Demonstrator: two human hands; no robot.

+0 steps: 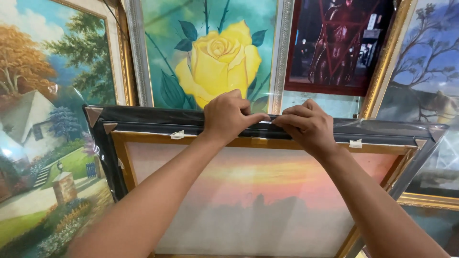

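- A framed sunset painting (253, 191), wrapped in clear plastic film (382, 131), fills the lower middle, leaning in front of the other canvases.
- Behind it stand a yellow rose painting (215, 57), a cottage landscape painting (43, 143) at left and a dark red picture (339, 43) at right.
- The left hand (229, 117) curls over the frame's top edge, fingers pressing the film down.
- The right hand (306, 126) pinches the film there, its fingertips almost touching the left's.
- Small tape pieces (178, 135) hold the wrap.
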